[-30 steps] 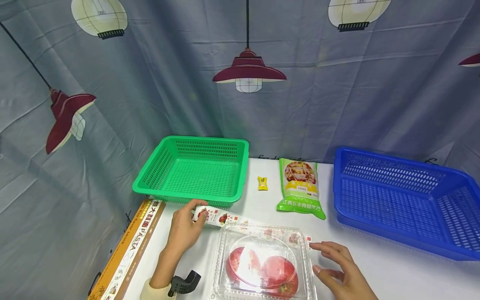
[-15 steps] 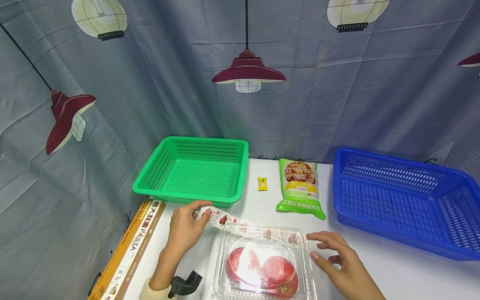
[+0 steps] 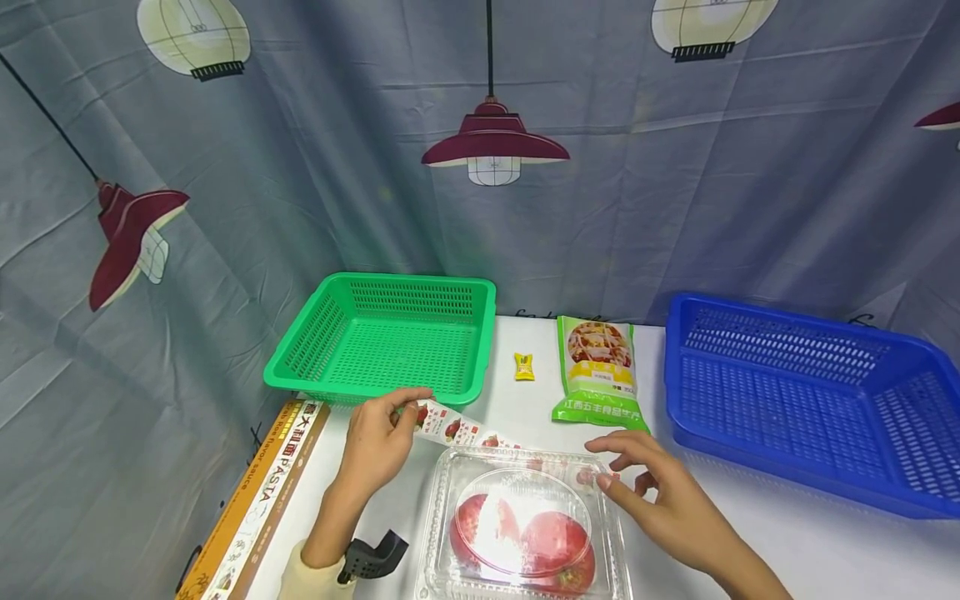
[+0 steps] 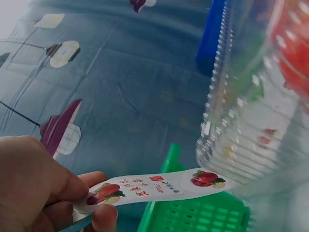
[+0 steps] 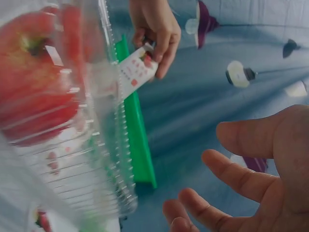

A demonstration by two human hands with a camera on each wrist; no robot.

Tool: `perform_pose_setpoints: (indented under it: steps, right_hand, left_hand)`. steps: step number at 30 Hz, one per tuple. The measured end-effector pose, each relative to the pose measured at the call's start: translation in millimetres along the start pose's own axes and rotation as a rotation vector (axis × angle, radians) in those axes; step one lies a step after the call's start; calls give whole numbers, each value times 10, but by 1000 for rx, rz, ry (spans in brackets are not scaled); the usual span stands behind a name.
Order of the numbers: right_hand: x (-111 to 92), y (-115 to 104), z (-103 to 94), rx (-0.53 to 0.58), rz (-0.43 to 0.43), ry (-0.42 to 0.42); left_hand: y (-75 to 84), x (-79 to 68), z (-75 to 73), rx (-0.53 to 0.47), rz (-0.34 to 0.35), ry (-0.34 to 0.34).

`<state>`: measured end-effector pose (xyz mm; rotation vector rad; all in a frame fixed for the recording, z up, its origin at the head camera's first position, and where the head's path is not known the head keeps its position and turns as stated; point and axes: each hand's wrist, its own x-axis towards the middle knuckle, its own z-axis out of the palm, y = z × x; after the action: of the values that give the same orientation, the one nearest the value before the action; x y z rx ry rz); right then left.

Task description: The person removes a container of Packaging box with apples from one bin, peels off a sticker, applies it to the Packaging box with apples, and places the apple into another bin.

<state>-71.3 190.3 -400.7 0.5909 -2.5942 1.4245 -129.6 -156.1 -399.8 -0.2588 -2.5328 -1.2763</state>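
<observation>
My left hand (image 3: 381, 437) pinches one end of a white strip of stickers (image 3: 452, 428) between thumb and fingers. Red apple pictures and lettering are printed along it, plain in the left wrist view on the sticker strip (image 4: 159, 187). The strip runs behind a clear plastic clamshell box (image 3: 441, 525), and its far part shows through the lid. Inside the box lie two red apples (image 3: 483, 527). My right hand (image 3: 667, 500) hovers at the box's far right corner, fingers spread and loosely bent. In the right wrist view, nothing lies between the right hand's (image 5: 289, 193) fingers.
Behind the left hand stands a green basket (image 3: 405, 358); a blue basket (image 3: 757, 417) is at the right. Between them lie a small yellow packet (image 3: 524, 367) and a green food bag (image 3: 600, 375). A long pasta box (image 3: 258, 500) lies along the left edge.
The left hand has moved slightly right and away with the strip's end, baring more stickers. The right hand has moved left and forward over the box's far right corner.
</observation>
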Motion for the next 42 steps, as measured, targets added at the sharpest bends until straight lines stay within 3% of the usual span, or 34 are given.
perform_pose_setpoints:
  steps: [12,20,29,37,42]
  right_hand:
    - [401,-212,82,-39,-143,-85]
    - [676,-334,155,-57,-143,-144]
    - [811,-443,258,-65,-181,-193]
    - [883,-547,353,-71,-240,-153]
    - [904,-576,404,-60,-280,-118]
  left_hand:
    - [242,70,-30,-60,4,-97]
    - [393,123,-21,-71,28,-142]
    - [530,116,-5,-113,30,-195]
    - [646,79,-5,-209,25,-265]
    - [675,46,13,-259,36,-274]
